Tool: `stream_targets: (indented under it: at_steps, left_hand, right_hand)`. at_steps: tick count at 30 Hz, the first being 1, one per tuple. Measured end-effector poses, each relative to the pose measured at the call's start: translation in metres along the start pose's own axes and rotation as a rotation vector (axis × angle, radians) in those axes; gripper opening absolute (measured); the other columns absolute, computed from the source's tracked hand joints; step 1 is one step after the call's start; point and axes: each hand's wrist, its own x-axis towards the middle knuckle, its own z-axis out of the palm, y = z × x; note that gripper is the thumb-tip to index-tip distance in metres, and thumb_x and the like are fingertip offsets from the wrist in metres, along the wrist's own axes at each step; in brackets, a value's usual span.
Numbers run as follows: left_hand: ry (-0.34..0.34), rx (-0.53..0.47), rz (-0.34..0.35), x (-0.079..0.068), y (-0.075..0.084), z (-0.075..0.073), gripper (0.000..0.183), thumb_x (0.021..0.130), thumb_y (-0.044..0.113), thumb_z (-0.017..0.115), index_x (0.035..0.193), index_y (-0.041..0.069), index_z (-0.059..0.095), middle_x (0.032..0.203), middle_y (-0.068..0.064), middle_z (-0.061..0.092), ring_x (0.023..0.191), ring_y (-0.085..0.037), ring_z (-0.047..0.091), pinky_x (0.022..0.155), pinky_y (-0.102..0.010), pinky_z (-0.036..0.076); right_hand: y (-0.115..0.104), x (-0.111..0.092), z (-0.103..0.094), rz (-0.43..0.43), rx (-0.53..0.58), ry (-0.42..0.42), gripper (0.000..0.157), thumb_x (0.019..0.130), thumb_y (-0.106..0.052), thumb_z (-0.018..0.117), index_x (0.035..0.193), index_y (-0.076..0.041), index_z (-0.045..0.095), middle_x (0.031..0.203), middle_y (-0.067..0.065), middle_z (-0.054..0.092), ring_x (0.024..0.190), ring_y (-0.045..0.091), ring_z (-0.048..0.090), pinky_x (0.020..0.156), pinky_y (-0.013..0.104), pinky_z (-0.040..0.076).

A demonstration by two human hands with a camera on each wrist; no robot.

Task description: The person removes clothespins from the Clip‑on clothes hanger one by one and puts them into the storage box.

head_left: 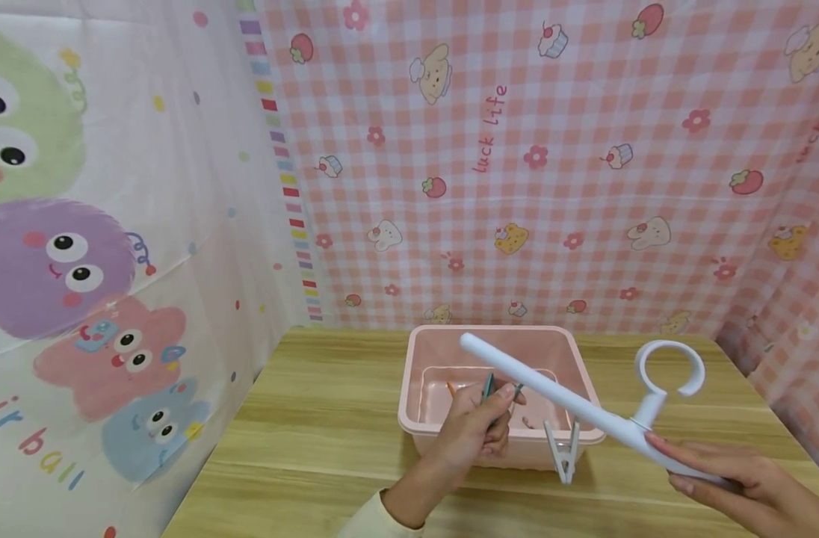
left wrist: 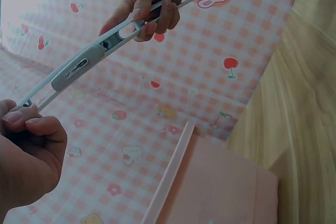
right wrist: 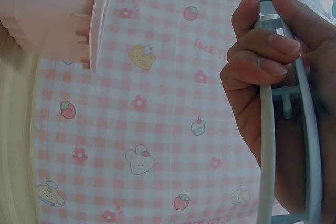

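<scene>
My right hand (head_left: 746, 474) grips one end of a pale blue plastic hanger (head_left: 551, 385) with a C-shaped hook ring. The long arm slants up to the left over a pink basin (head_left: 409, 426). Under that arm, a pale grey V-shaped clip (head_left: 563, 452) shows before the basin's front. My left hand (head_left: 477, 422) pinches a small dark green clip-like piece (head_left: 488, 385), partly hidden by the fingers. The left wrist view looks up at the hanger's hollow underside, where the left hand (left wrist: 37, 156) overlaps its far end. Fingers of the right hand (right wrist: 268, 56) wrap round both rails.
Inside the basin an orange piece (head_left: 450, 388) and a small brownish piece (head_left: 527, 424) show. The basin stands on a wood-grain table (head_left: 302, 441). Pink checked cloth (head_left: 584, 97) hangs behind the table, and a cartoon-print cloth (head_left: 201, 149) hangs at the left.
</scene>
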Motion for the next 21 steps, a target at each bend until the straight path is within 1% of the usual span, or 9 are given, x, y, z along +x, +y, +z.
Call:
stream_targets:
  at_steps: [4,8,10,11,12,14,16,18,21]
  left_hand:
    - [0.036,0.035,-0.003,0.0016,0.0016,0.0,0.033,0.109,0.021,0.044,0.104,-0.01,0.054,0.055,0.013,0.034,0.046,0.001,0.03,0.046,-0.016,0.025]
    - [0.069,0.172,0.04,0.0019,0.0038,-0.0006,0.04,0.109,0.02,0.046,0.11,-0.02,0.053,0.056,0.011,0.035,0.047,0.001,0.032,0.045,-0.015,0.027]
    - [0.086,0.271,0.074,0.0019,0.005,-0.0009,0.038,0.109,0.019,0.046,0.11,-0.018,0.056,0.056,0.008,0.035,0.046,0.001,0.032,0.045,-0.015,0.027]
    - [0.099,0.325,0.092,0.002,0.0054,-0.001,0.037,0.108,0.02,0.047,0.109,-0.016,0.059,0.056,0.007,0.035,0.046,0.002,0.032,0.045,-0.015,0.027]
    - [0.109,0.385,0.112,0.0023,0.006,-0.0009,0.036,0.108,0.021,0.048,0.108,-0.013,0.06,0.057,0.005,0.036,0.046,0.002,0.03,0.045,-0.015,0.026]
    - [0.129,0.511,0.159,0.0027,0.0068,-0.0008,0.034,0.108,0.023,0.05,0.105,-0.008,0.063,0.058,0.004,0.036,0.046,0.003,0.028,0.045,-0.015,0.024]
    - [0.147,0.656,0.224,0.0028,0.0062,-0.0012,0.031,0.108,0.025,0.051,0.1,-0.002,0.063,0.059,0.006,0.036,0.048,0.005,0.025,0.045,-0.014,0.022]
    - [0.164,0.812,0.311,0.0028,0.005,-0.0021,0.029,0.108,0.025,0.05,0.092,0.003,0.06,0.061,0.008,0.035,0.05,0.006,0.022,0.046,-0.012,0.021]
    - [0.194,1.023,0.453,0.0025,0.0016,-0.0043,0.029,0.107,0.023,0.05,0.082,0.009,0.051,0.061,0.009,0.03,0.052,0.008,0.019,0.048,-0.009,0.018]
  right_hand:
    - [-0.0004,0.0004,0.0014,0.028,-0.038,-0.002,0.077,0.068,0.022,0.075,0.141,0.009,0.054,0.148,-0.016,0.055,0.128,-0.007,0.055,0.09,0.004,0.047]
    - [-0.0002,0.001,0.0023,0.029,-0.032,-0.007,0.079,0.068,0.023,0.074,0.142,0.008,0.053,0.148,-0.017,0.054,0.12,-0.011,0.056,0.08,0.004,0.045]
    - [0.0,0.0015,0.0026,0.025,-0.011,-0.007,0.078,0.069,0.024,0.073,0.142,0.008,0.052,0.149,-0.017,0.054,0.11,-0.013,0.058,0.073,0.008,0.043]
    - [0.0006,0.0018,0.0029,0.02,0.026,-0.006,0.078,0.069,0.025,0.071,0.143,0.01,0.051,0.15,-0.015,0.053,0.105,-0.011,0.058,0.07,0.01,0.042]
    - [0.0006,0.0021,0.0031,0.02,0.037,-0.006,0.077,0.07,0.026,0.071,0.143,0.01,0.05,0.15,-0.015,0.053,0.101,-0.012,0.058,0.07,0.011,0.042]
    - [0.0005,0.0023,0.0031,0.025,0.069,-0.009,0.077,0.071,0.027,0.069,0.144,0.01,0.049,0.151,-0.016,0.052,0.084,-0.013,0.052,0.065,0.009,0.039]
    - [0.0,0.0024,0.0031,0.028,0.07,-0.009,0.078,0.071,0.027,0.069,0.144,0.01,0.048,0.151,-0.017,0.051,0.078,-0.011,0.049,0.064,0.009,0.039]
    - [-0.0008,0.0025,0.003,0.033,0.028,-0.011,0.079,0.07,0.025,0.071,0.144,0.009,0.05,0.15,-0.019,0.051,0.08,-0.014,0.049,0.064,0.009,0.039]
    - [-0.0001,0.0026,0.0032,0.024,0.011,-0.014,0.079,0.069,0.024,0.072,0.144,0.009,0.05,0.15,-0.019,0.052,0.091,-0.006,0.058,0.068,0.011,0.04]
